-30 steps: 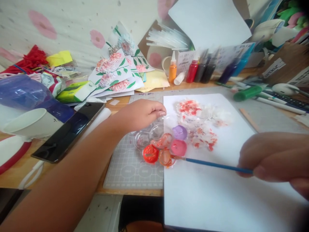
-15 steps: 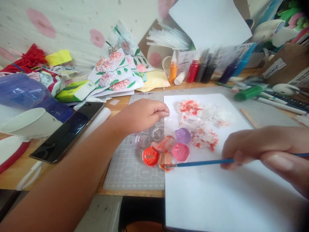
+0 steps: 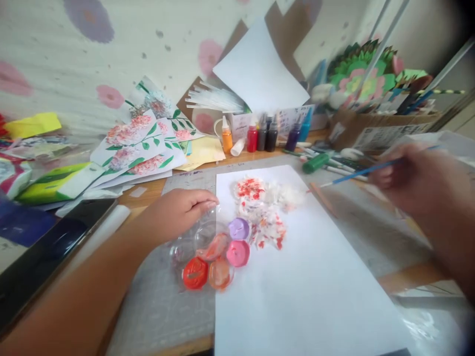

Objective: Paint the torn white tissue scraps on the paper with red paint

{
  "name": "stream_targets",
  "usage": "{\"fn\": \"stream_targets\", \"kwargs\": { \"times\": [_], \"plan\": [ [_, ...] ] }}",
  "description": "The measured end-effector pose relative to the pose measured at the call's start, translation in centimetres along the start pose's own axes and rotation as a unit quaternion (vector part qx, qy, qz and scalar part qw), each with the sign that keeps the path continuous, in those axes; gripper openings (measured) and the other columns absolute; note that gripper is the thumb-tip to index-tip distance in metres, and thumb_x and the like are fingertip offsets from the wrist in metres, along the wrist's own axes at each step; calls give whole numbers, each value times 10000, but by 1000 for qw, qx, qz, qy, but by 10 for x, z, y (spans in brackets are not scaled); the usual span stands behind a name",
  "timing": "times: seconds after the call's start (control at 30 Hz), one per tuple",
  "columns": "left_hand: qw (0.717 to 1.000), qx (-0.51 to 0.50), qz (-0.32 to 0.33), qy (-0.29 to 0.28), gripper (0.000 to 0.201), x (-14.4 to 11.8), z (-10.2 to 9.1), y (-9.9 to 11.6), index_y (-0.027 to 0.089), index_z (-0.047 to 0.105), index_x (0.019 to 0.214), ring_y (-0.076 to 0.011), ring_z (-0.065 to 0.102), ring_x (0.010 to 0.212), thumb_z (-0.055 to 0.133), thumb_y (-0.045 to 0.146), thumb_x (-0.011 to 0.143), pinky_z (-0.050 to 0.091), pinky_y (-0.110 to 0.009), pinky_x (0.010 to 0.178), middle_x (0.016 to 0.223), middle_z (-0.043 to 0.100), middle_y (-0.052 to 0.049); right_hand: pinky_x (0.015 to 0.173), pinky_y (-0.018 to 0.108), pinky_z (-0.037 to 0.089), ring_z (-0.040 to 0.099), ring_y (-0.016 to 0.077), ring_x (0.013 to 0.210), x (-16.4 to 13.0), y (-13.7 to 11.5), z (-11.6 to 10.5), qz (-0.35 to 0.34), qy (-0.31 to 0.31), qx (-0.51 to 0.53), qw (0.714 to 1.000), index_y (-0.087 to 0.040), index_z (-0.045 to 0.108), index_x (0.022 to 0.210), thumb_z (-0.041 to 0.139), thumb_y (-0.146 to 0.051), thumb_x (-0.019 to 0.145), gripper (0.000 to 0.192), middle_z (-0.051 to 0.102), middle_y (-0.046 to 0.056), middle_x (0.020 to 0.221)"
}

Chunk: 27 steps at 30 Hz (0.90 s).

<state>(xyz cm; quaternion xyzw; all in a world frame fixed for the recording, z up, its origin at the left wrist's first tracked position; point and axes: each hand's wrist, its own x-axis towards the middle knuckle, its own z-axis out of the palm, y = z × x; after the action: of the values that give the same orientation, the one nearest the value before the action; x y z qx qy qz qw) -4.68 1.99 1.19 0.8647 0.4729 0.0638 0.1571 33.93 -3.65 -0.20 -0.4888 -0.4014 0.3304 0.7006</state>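
Observation:
My left hand (image 3: 177, 211) rests on the rim of a clear plastic paint palette (image 3: 213, 249) with red, orange, pink and purple wells, fingers curled on its far edge. My right hand (image 3: 419, 185) is raised at the right and grips a thin blue paintbrush (image 3: 365, 171), its tip pointing left above the desk, away from the palette. A white sheet of paper (image 3: 304, 277) lies in front of me with red and white dabbed blotches (image 3: 261, 207) near its top.
Small paint bottles (image 3: 260, 136) stand at the back by a bundle of clear sticks. Painted flower cards (image 3: 141, 146) lie at the back left. A dark phone (image 3: 44, 257) lies at the left. Markers and a green pen (image 3: 315, 162) lie right of the sheet.
My right hand lifted the brush off the orange well and swung it up and to the right. The view turned rightward. My left hand stayed on the palette.

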Motion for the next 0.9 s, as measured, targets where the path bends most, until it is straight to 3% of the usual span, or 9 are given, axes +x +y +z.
{"fn": "stream_targets", "kwargs": {
  "times": [0.13,0.4,0.73,0.9],
  "plan": [
    [999,-4,-35,1,399,1,-2,3,267,673,950,-237,606,985,388,525,844,454,-319,833,1066,692,-7,366,178,283,410,70,398,0,21,5,55,10,25,998,-172,457,592,670,-315,684,272,427,-11,462],
    [996,-17,-78,39,393,3,2,5,268,678,905,-262,597,961,459,572,785,430,-346,842,1010,711,12,345,157,297,399,69,347,-3,24,13,121,4,5,993,-146,494,581,528,-266,809,260,467,11,418],
    [994,-18,-100,38,377,4,4,3,301,673,867,-270,596,954,453,592,771,419,-348,832,990,713,41,340,134,255,368,47,359,2,20,9,86,75,45,993,-166,414,600,563,-258,769,243,420,-31,409],
    [995,-23,-93,35,376,4,5,-1,308,667,873,-269,590,964,459,602,764,419,-355,837,998,711,48,355,162,306,406,66,372,-1,22,11,106,23,34,994,-155,472,607,583,-310,769,250,449,-8,427]
  ]
}}
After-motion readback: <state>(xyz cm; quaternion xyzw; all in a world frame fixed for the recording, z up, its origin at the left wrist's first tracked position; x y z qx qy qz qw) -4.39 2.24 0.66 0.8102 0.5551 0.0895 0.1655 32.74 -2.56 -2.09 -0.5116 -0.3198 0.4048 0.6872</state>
